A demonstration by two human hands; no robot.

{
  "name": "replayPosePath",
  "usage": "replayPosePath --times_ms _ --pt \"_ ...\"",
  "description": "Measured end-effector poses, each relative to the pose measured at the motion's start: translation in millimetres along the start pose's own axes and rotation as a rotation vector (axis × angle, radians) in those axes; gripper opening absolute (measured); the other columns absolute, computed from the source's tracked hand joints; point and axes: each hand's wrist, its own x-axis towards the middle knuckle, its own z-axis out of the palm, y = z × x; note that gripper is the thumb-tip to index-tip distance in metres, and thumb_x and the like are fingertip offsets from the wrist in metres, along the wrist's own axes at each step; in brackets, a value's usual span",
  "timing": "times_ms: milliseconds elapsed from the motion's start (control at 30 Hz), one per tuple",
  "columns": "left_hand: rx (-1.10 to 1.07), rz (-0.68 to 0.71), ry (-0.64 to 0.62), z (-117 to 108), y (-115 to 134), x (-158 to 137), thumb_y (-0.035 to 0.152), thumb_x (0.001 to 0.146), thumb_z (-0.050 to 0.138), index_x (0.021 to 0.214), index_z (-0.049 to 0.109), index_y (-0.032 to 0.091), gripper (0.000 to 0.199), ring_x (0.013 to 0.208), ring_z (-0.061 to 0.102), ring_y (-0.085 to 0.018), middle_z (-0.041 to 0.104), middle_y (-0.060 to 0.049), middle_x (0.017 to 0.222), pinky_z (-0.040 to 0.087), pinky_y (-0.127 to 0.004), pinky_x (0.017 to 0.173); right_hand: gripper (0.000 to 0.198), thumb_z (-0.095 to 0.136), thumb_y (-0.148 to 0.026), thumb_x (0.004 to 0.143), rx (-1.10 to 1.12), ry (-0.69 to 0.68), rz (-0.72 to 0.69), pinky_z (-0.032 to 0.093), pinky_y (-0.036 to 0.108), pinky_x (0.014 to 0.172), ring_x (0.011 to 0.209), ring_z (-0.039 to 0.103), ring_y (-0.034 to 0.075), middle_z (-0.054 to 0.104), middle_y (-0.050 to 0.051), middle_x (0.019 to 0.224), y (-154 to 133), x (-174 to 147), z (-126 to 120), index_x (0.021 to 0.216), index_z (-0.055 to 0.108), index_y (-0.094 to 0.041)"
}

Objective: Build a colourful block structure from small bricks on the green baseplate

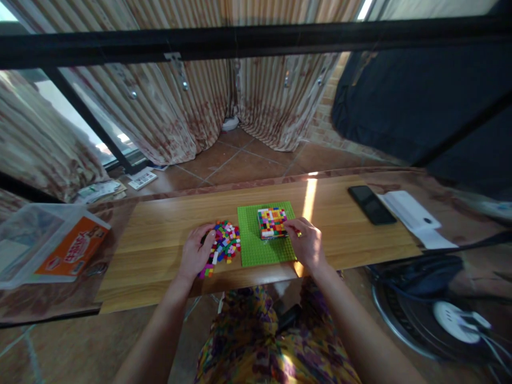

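Observation:
A green studded baseplate (250, 250) lies on the wooden board. On it stands a block built of small multicoloured toy bricks (272, 221), its top a mix of white, yellow, orange, red and other colours. My right hand (307, 244) is at the block's right edge with fingertips pinched together; whatever they hold is hidden. A speck of yellow shows by these fingers. Left of the baseplate is a loose pile of bricks (227, 242). My left hand (197, 253) rests against the pile's left side, thumb and fingers apart, with no brick visibly gripped.
The narrow wooden board (160, 234) carries a black phone (371, 205) at right, near a white box (412, 213). A clear plastic tub (30, 229) with an orange label stands at left. A power strip (456, 321) with cables sits low at right. Curtains hang behind.

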Motion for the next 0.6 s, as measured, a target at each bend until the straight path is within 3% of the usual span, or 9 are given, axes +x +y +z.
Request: replayPosePath --times_ms 300,600 --pt "-0.005 -0.013 0.022 0.4 3.3 -1.1 0.046 0.093 0.042 0.108 0.067 0.02 0.039 0.106 0.061 -0.023 0.07 -0.008 0.11 0.046 -0.04 0.099 0.019 0.056 -0.026 0.085 0.013 -0.002 0.004 0.053 0.028 0.07 0.073 0.065 0.015 0.071 0.003 0.081 2.3 -0.6 -0.6 0.079 0.074 -0.021" --pt "-0.018 -0.026 0.027 0.8 5.0 -1.7 0.045 0.093 0.042 0.106 0.068 0.02 0.038 0.105 0.062 -0.022 0.07 -0.007 0.109 0.047 -0.038 0.098 0.022 0.053 -0.024 0.086 -0.082 0.02 -0.106 0.054 0.031 0.074 0.076 0.066 0.016 0.069 0.004 0.079 3.2 -1.5 1.6 0.075 0.072 -0.022"
